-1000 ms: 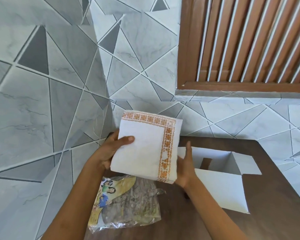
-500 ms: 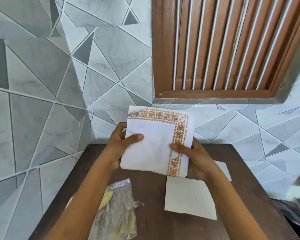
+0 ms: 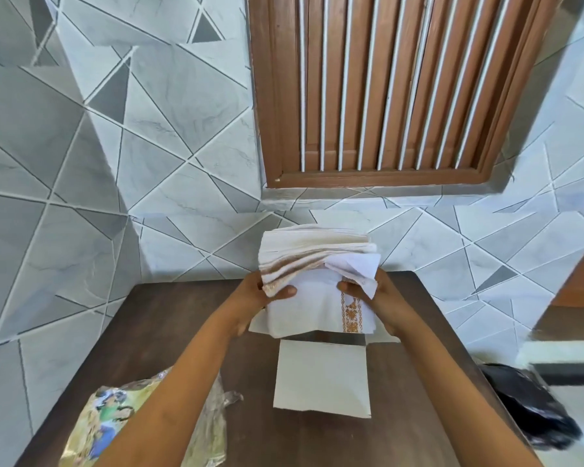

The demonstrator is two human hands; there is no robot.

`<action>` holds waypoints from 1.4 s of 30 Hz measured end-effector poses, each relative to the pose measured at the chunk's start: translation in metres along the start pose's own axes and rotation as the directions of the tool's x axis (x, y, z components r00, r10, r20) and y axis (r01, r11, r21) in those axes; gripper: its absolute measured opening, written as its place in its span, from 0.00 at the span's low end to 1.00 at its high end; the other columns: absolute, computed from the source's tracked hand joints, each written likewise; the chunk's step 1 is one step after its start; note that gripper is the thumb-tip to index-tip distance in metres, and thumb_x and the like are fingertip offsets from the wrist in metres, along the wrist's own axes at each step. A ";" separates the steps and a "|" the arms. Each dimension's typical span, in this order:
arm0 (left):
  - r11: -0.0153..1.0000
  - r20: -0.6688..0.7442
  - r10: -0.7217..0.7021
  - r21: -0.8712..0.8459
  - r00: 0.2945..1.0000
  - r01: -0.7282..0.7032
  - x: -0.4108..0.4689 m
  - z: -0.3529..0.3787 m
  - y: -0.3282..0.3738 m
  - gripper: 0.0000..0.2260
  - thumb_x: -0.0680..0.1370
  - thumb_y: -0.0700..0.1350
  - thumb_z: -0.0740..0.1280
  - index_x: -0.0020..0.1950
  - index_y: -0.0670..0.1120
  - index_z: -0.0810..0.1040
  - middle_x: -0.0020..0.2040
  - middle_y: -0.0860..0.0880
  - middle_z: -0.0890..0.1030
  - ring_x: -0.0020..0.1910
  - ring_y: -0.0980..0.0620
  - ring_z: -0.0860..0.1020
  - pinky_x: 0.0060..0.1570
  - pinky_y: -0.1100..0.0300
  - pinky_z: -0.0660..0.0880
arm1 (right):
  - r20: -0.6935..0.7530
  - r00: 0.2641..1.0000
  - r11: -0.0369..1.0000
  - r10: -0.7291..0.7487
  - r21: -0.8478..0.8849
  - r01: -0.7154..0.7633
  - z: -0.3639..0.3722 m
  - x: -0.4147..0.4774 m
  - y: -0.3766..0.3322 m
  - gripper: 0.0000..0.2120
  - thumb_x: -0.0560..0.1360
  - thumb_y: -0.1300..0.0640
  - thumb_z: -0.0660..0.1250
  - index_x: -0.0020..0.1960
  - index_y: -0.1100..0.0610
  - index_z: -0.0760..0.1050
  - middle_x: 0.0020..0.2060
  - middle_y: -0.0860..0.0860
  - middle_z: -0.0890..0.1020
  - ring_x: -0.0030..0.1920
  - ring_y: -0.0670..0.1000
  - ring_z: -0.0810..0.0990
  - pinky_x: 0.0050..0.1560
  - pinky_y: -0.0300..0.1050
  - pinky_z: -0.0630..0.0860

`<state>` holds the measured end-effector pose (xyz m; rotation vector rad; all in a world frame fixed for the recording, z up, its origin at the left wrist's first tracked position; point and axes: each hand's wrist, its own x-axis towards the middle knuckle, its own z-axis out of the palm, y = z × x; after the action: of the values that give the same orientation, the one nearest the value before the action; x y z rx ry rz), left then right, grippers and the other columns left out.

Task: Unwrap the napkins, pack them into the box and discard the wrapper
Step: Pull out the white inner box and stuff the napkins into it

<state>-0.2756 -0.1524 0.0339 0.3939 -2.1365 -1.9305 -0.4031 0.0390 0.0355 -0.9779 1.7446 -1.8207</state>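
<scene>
A grey, triangle-patterned tiled wall [image 3: 81, 146] and a brown slatted wooden shutter [image 3: 385, 85] rise beyond the hands. Beneath them lies a dark wooden table [image 3: 169, 321]. The left hand [image 3: 260, 296] and right hand [image 3: 378, 294] clasp the napkins [image 3: 314, 264] between them, over the open white box [image 3: 321, 379]. The wrapper [image 3: 115, 419] lies nearer the body, under the left forearm.

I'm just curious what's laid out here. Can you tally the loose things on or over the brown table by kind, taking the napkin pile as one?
Napkin stack, held by left hand and right hand: 1
White box, flap open: 1
Clear plastic wrapper, lying empty: 1
Total: 3
</scene>
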 end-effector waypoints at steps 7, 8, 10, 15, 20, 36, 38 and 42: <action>0.994 -0.102 0.062 0.093 0.993 -0.052 0.010 0.014 -0.020 0.20 0.70 0.43 0.74 0.60 0.49 0.77 0.56 0.53 0.81 0.55 0.56 0.79 0.47 0.67 0.75 | -0.032 0.999 0.997 -0.009 -0.075 0.006 -0.005 -0.010 0.015 0.15 0.74 0.64 0.66 0.56 0.48 0.77 0.54 0.43 0.81 0.55 0.41 0.79 0.48 0.32 0.75; 0.994 -0.095 0.068 0.097 0.993 -0.059 0.011 0.016 -0.020 0.19 0.70 0.42 0.73 0.60 0.49 0.77 0.54 0.55 0.82 0.53 0.59 0.79 0.44 0.71 0.75 | -0.037 0.999 0.996 -0.020 -0.082 0.017 -0.005 -0.013 0.016 0.15 0.74 0.64 0.66 0.54 0.47 0.77 0.52 0.42 0.81 0.53 0.38 0.79 0.48 0.30 0.75; 0.993 -0.039 0.049 0.111 0.998 -0.044 0.009 0.017 -0.020 0.20 0.71 0.40 0.73 0.60 0.51 0.75 0.53 0.59 0.81 0.50 0.64 0.79 0.42 0.74 0.74 | -0.060 0.997 0.997 -0.038 -0.076 0.034 -0.005 -0.016 0.021 0.16 0.74 0.66 0.65 0.51 0.45 0.76 0.48 0.41 0.80 0.46 0.33 0.79 0.44 0.27 0.74; 0.899 0.216 -0.122 0.438 0.969 0.015 0.004 -0.001 -0.024 0.41 0.65 0.46 0.77 0.70 0.59 0.57 0.63 0.62 0.72 0.61 0.65 0.70 0.57 0.70 0.70 | -0.159 0.985 0.985 -0.062 -0.170 0.035 -0.005 -0.016 0.034 0.18 0.73 0.68 0.66 0.46 0.43 0.73 0.42 0.41 0.78 0.39 0.31 0.77 0.44 0.32 0.74; 0.845 0.115 -0.082 0.535 0.990 0.008 0.009 -0.003 -0.025 0.34 0.63 0.43 0.78 0.66 0.54 0.68 0.61 0.55 0.77 0.60 0.55 0.74 0.62 0.56 0.72 | -0.136 0.988 0.980 -0.073 -0.193 0.046 -0.009 -0.014 0.035 0.23 0.73 0.71 0.65 0.50 0.41 0.73 0.46 0.39 0.78 0.43 0.30 0.77 0.47 0.28 0.75; 0.506 0.142 -0.034 0.856 0.989 -0.105 0.030 0.027 -0.019 0.17 0.70 0.45 0.70 0.57 0.41 0.76 0.59 0.42 0.80 0.59 0.41 0.75 0.51 0.58 0.69 | -0.102 0.995 0.976 -0.010 -0.218 -0.013 -0.020 -0.019 0.023 0.19 0.75 0.73 0.59 0.46 0.47 0.68 0.45 0.41 0.73 0.40 0.31 0.76 0.40 0.19 0.71; 0.513 0.132 -0.045 0.854 0.990 -0.090 0.029 0.031 -0.016 0.23 0.65 0.50 0.66 0.57 0.41 0.77 0.58 0.43 0.80 0.58 0.42 0.76 0.52 0.57 0.71 | -0.116 0.993 0.977 -0.011 -0.211 -0.014 -0.021 -0.020 0.023 0.16 0.75 0.73 0.58 0.52 0.54 0.70 0.49 0.44 0.71 0.42 0.31 0.73 0.41 0.19 0.70; 0.518 0.123 -0.085 0.853 0.989 -0.062 0.031 0.037 -0.018 0.24 0.62 0.51 0.63 0.55 0.41 0.77 0.56 0.43 0.81 0.55 0.42 0.77 0.52 0.56 0.72 | -0.133 0.990 0.970 -0.050 -0.241 0.016 -0.022 -0.021 0.019 0.17 0.74 0.75 0.58 0.55 0.56 0.66 0.51 0.44 0.69 0.46 0.32 0.70 0.46 0.20 0.70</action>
<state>-0.3171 -0.1310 0.0119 0.4147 -3.0776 -0.7183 -0.4085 0.0673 0.0133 -0.9968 2.0834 -1.7641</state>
